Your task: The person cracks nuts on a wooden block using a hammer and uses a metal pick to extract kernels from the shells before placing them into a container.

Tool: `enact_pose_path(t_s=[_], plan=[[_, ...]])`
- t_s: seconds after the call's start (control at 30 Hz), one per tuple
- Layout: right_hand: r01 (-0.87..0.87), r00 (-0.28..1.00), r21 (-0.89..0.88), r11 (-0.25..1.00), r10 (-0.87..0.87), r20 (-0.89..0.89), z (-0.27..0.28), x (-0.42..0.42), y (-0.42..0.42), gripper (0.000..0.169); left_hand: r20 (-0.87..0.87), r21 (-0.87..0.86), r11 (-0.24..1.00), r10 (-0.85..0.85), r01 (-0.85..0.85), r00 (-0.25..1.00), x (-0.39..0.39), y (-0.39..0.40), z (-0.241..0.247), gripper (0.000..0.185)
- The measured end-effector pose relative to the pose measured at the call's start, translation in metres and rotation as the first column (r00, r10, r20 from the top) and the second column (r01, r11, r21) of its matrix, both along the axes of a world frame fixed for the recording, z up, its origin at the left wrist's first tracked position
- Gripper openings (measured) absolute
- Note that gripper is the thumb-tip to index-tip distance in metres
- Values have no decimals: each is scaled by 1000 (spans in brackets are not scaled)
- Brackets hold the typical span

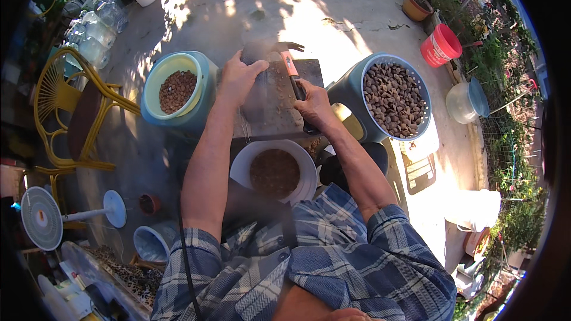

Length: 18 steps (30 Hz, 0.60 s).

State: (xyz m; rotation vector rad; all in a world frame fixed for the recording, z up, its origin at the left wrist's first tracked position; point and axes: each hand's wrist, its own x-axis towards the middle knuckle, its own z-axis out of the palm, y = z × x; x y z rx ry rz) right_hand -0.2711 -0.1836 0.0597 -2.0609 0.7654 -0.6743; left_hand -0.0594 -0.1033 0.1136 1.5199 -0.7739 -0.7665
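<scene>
My right hand (316, 103) grips the black handle of a claw hammer (289, 63), its head over the far part of a dark work board (292, 118) strewn with shell bits. My left hand (241, 78) is at the board's far left edge, thumb and fingers apart beside a dark blurred object (254, 53); whether it holds this or a small nut is unclear. To the left, a pale green bowl (154, 93) holds brown kernels (177, 91). At the right, a blue perforated basket (374, 60) is full of brown pits or shells (395, 100). A white bucket (308, 174) with brown contents stands close to me.
A yellow cane chair (67, 98) and a white pedestal fan (42, 218) stand at the left. Water jugs (98, 31) are grouped at the upper left. A red bucket (441, 45), a lidded jar (464, 100) and a planted bed edge the right side.
</scene>
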Motion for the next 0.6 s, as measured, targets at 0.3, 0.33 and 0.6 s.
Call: enact_pose_path(t_s=[0.3, 0.33, 0.6], plan=[[-18, 985, 87, 996, 32, -167, 14, -144, 127, 60, -66, -29, 999, 21, -22, 998, -1, 14, 1, 56], [0, 995, 94, 996, 9, -97, 8, -148, 137, 60, -56, -40, 999, 11, -13, 998, -2, 13, 1, 56], [34, 987, 88, 996, -19, -159, -15, -46, 58, 58, 4, -19, 1000, 25, -25, 1000, -4, 18, 11, 52]])
